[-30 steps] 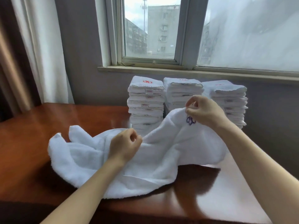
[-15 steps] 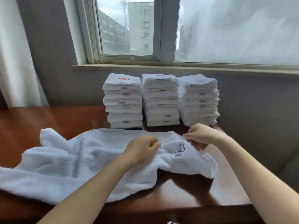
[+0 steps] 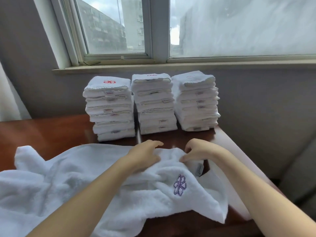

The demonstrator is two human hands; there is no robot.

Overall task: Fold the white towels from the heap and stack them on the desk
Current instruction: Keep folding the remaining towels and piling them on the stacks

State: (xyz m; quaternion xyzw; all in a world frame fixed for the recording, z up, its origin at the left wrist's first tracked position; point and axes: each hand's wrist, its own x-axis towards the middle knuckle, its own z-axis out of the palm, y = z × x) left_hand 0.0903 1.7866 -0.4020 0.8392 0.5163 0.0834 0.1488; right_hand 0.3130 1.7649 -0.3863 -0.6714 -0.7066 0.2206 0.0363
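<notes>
A large white towel with a purple embroidered flower lies rumpled across the front of the brown desk. My left hand rests on the towel's far edge with fingers stretched forward. My right hand pinches the towel's far corner between thumb and fingers, next to a small label. Three stacks of folded white towels stand at the back: left stack, middle stack, right stack.
A grey wall and a window sill rise right behind the stacks. The desk's right edge runs close to my right arm, with a grey seat beyond it. A curtain hangs at far left.
The towel has been lowered from the air onto the desk. Both hands moved forward along its far edge, and my left hand's fingers have straightened.
</notes>
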